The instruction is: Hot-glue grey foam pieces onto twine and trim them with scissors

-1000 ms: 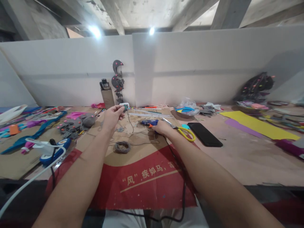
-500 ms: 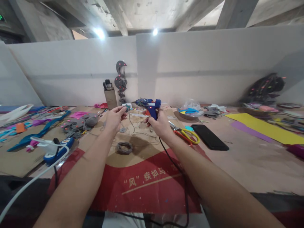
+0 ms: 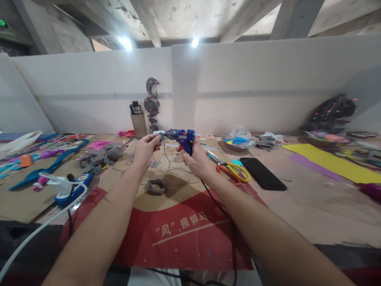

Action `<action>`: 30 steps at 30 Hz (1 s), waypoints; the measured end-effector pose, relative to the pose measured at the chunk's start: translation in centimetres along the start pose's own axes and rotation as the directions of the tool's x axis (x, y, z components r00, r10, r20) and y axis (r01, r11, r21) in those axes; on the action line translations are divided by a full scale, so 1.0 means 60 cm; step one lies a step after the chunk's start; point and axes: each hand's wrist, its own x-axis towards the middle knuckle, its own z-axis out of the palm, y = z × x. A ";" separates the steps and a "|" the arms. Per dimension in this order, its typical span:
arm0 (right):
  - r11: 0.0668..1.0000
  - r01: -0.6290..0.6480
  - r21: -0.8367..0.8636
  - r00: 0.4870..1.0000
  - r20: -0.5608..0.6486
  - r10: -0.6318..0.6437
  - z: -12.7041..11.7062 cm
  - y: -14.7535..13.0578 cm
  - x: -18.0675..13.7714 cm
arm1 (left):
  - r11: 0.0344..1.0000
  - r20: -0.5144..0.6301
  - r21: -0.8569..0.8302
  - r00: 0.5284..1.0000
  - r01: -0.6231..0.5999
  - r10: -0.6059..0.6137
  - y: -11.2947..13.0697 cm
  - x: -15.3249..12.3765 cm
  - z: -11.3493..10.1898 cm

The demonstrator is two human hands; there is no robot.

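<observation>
My right hand (image 3: 199, 159) is closed round the handle of a blue hot glue gun (image 3: 185, 140) whose small red light is lit. Its nozzle points left and meets, or nearly meets, a small piece pinched in my left hand (image 3: 147, 150). That piece is mostly covered by my fingers; a grey cord (image 3: 165, 153) hangs down from it. Below, a coil of grey cord (image 3: 156, 186) lies on the red and brown cardboard sheet (image 3: 184, 252). From the gun's handle a black cable (image 3: 212, 198) runs down towards me.
Scissors (image 3: 233, 171) with orange and yellow handles lie right of my right hand, beside a black phone (image 3: 262, 173). A power strip (image 3: 74, 188) sits at left. Behind stand a bottle (image 3: 138, 121) and a hanging grey ornament (image 3: 151, 101). Yellow paper (image 3: 336, 161) lies far right.
My right hand has moved the glue gun left and slightly down, bringing its nozzle to the piece in my left hand. The left hand has hardly moved.
</observation>
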 end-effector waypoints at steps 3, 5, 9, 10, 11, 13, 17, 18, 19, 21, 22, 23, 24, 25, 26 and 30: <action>1.000 0.002 -0.020 1.000 -0.004 -0.002 0.001 -0.002 -0.001 | 1.000 0.021 0.006 1.000 -0.007 0.007 0.000 -0.002 0.001; 1.000 0.001 -0.018 1.000 0.004 -0.001 0.002 -0.003 -0.001 | 1.000 0.028 0.009 1.000 -0.012 0.011 0.000 -0.003 0.001; 1.000 -0.011 -0.010 1.000 0.022 0.011 0.004 -0.005 -0.002 | 1.000 0.032 0.017 0.999 -0.017 0.016 -0.002 -0.002 0.001; 1.000 -0.011 -0.015 1.000 0.022 0.011 0.005 -0.006 -0.003 | 1.000 0.031 0.017 0.999 -0.015 0.015 -0.002 -0.002 0.001; 1.000 -0.009 -0.021 1.000 0.019 0.009 0.005 -0.006 -0.003 | 1.000 0.029 0.017 0.999 -0.014 0.014 -0.002 -0.002 0.001; 1.000 -0.005 -0.030 1.000 0.010 0.005 0.005 -0.005 -0.003 | 1.000 0.024 0.018 1.000 -0.013 0.012 -0.002 -0.002 0.000; 0.999 -0.010 -0.047 1.000 0.012 0.011 0.003 -0.008 -0.004 | 1.000 0.026 0.020 1.000 -0.016 0.015 -0.003 -0.001 -0.001; 0.998 -0.015 -0.061 1.000 0.017 0.016 0.003 -0.009 -0.005 | 1.000 0.028 0.021 0.999 -0.015 0.014 -0.003 -0.001 -0.002; 0.997 -0.022 -0.075 1.000 0.020 0.023 0.002 -0.011 -0.005 | 1.000 0.029 0.021 0.999 -0.014 0.014 -0.003 -0.001 -0.002; 0.996 -0.032 -0.089 0.999 0.016 0.034 0.002 -0.014 -0.006 | 1.000 0.030 0.020 0.999 -0.014 0.013 -0.004 -0.001 -0.002; 0.996 -0.032 -0.083 0.999 0.013 0.033 0.002 -0.014 -0.006 | 1.000 0.030 0.019 0.999 -0.015 0.015 -0.004 -0.001 -0.002; 0.997 -0.028 -0.073 1.000 0.010 0.029 0.003 -0.015 -0.006 | 1.000 0.029 0.018 0.999 -0.016 0.016 -0.003 -0.001 -0.002; 0.998 -0.024 -0.063 1.000 0.009 0.024 0.003 -0.015 -0.006 | 1.000 0.029 0.019 0.999 -0.015 0.014 -0.003 -0.001 -0.001; 0.998 -0.020 -0.060 1.000 0.008 0.020 0.003 -0.015 -0.006 | 1.000 0.027 0.019 1.000 -0.012 0.012 -0.002 -0.002 -0.001; 0.998 -0.018 -0.063 1.000 0.008 0.018 0.003 -0.015 -0.006 | 1.000 0.024 0.019 1.000 -0.010 0.009 -0.001 -0.002 0.000; 0.996 -0.023 -0.089 1.000 0.008 0.024 0.004 -0.011 -0.006 | 1.000 0.022 0.020 1.000 -0.008 0.008 0.001 -0.004 0.001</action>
